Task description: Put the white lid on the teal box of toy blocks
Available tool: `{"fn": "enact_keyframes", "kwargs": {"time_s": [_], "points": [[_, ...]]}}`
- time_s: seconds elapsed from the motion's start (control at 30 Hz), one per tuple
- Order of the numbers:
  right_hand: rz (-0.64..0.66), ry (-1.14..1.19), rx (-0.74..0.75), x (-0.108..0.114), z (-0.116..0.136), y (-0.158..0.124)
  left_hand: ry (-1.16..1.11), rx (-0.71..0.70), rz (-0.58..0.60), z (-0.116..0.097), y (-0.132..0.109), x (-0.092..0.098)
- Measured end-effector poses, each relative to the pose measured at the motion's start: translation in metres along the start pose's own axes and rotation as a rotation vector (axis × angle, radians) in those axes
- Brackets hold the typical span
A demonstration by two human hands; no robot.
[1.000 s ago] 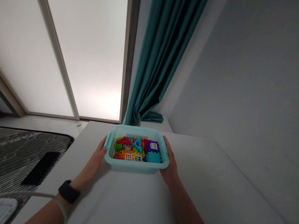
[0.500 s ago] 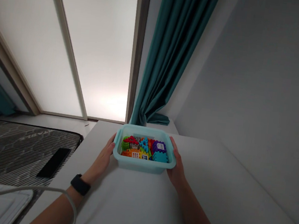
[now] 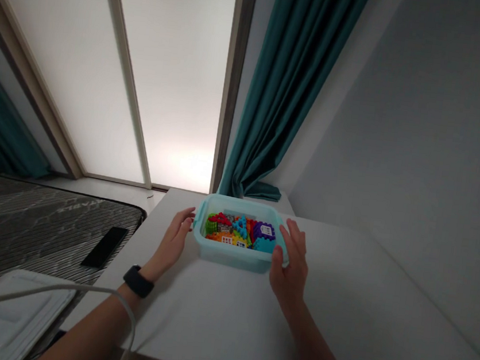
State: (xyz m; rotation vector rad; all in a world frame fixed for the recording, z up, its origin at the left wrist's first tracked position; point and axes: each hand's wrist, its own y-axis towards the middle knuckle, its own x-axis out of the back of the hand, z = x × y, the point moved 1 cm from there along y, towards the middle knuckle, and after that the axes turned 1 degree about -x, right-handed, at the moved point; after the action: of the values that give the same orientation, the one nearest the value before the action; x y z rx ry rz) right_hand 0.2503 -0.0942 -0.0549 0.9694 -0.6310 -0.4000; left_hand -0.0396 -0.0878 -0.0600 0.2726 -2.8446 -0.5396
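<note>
Keeping the bin (image 3: 233,257) level at the desk's (image 3: 216,316) far edge is advised; left grip (image 3: 170,245) and right grip (image 3: 293,270) are unclenched.

One pale-blue tub (image 3: 234,258) sat on one white table (image 3: 214,327), holding toy blocks (image 3: 240,227) too jumbled to count. Two hands, the left hand (image 3: 170,246) and right hand (image 3: 293,271), flanked the tub. Left of it: one dark wristband (image 3: 138,281), one black slab (image 3: 104,247), one cable (image 3: 80,287). Beyond it: two teal curtains (image 3: 296,88).
</note>
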Motion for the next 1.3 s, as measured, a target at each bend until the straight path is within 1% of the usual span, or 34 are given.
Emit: {"fn": "enact_keyframes", "kwargs": {"time_s": [0.07,0.13,0.2,0.27,0.37,0.47,0.5,0.57,0.63,0.73,0.8,0.83,0.93,1.03,1.1,1.17,1.3], "points": [[0.017,-0.033,0.159,-0.003,0.023,0.003,0.030,-0.043,-0.022,-0.008,-0.004,0.008],[0.048,-0.053,0.258,-0.008,0.044,0.006,0.062,-0.080,-0.016,-0.017,-0.009,0.017],[0.075,-0.022,0.294,-0.014,0.058,0.007,0.113,-0.115,-0.007,-0.026,-0.016,0.026],[0.097,0.049,0.294,-0.021,0.069,0.007,0.175,-0.145,-0.007,-0.032,-0.022,0.037],[0.150,0.163,0.304,-0.033,0.082,0.002,0.282,-0.166,-0.011,-0.031,-0.028,0.061],[0.250,0.280,0.329,-0.049,0.098,-0.006,0.447,-0.132,0.012,-0.022,-0.030,0.098],[0.294,0.324,0.339,-0.056,0.104,-0.008,0.512,-0.096,0.009,-0.018,-0.031,0.115],[0.386,0.416,0.366,-0.074,0.119,-0.011,0.691,0.031,0.034,-0.007,-0.035,0.150],[0.480,0.506,0.392,-0.097,0.136,-0.014,0.774,0.117,0.033,0.004,-0.046,0.187],[0.590,0.606,0.415,-0.139,0.164,-0.021,0.895,0.262,0.067,0.024,-0.080,0.234],[0.654,0.651,0.427,-0.168,0.183,-0.028,0.979,0.372,0.091,0.039,-0.110,0.256],[0.690,0.673,0.432,-0.181,0.193,-0.032,1.018,0.428,0.105,0.047,-0.127,0.263],[0.793,0.735,0.445,-0.218,0.221,-0.047,1.126,0.588,0.138,0.069,-0.172,0.275],[0.868,0.783,0.466,-0.243,0.245,-0.063,1.202,0.701,0.170,0.087,-0.202,0.275],[0.904,0.809,0.481,-0.252,0.256,-0.071,1.233,0.745,0.199,0.095,-0.212,0.272],[0.926,0.828,0.492,-0.257,0.261,-0.077,1.254,0.768,0.235,0.101,-0.218,0.268],[0.949,0.831,0.503,-0.257,0.260,-0.078,1.294,0.758,0.295,0.105,-0.220,0.257]]}}
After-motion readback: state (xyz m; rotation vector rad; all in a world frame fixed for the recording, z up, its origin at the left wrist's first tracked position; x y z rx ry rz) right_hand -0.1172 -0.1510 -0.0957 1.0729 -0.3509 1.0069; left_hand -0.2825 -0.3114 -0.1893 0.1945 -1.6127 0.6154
